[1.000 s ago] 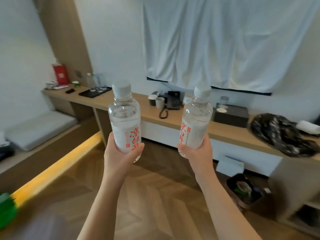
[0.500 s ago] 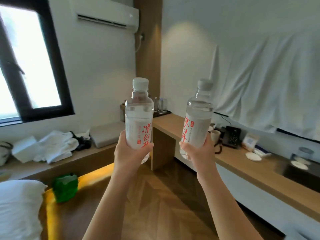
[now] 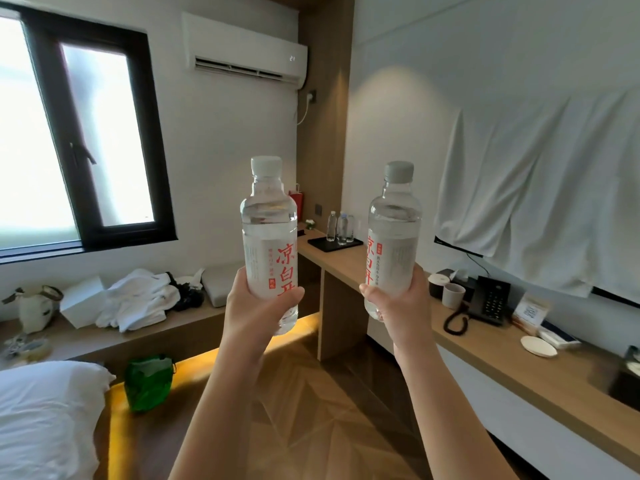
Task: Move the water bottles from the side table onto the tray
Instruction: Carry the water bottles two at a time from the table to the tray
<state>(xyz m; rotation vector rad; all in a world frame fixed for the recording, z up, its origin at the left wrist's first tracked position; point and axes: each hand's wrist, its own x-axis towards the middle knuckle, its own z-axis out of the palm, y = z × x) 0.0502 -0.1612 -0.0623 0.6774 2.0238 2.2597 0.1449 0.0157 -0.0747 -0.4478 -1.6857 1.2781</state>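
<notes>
The left grip [image 3: 258, 308] is clenched round the lower half of a bottle [image 3: 269, 233], upright, cap above the fingers. Beyond the gap between the two grips sits the tray [image 3: 320, 243] on the tabletop [image 3: 341, 263] — well apart from both. The right grip [image 3: 400, 306] clasps a second bottle [image 3: 393, 237] — upright too, in mid-air.

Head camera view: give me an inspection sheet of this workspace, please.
Surface: wooden desk on the right, black tray at its far end.
Job's things: left bottle and right bottle, capped, upright, neither on the tray.
Clutter: telephone, cups on desk; towels on bench; green bag on floor.
Hands: left hand grips the left bottle, right hand the right bottle.
Cables: coiled telephone cord; air conditioner lead.
Surroundings: window, hanging white sheet.
</notes>
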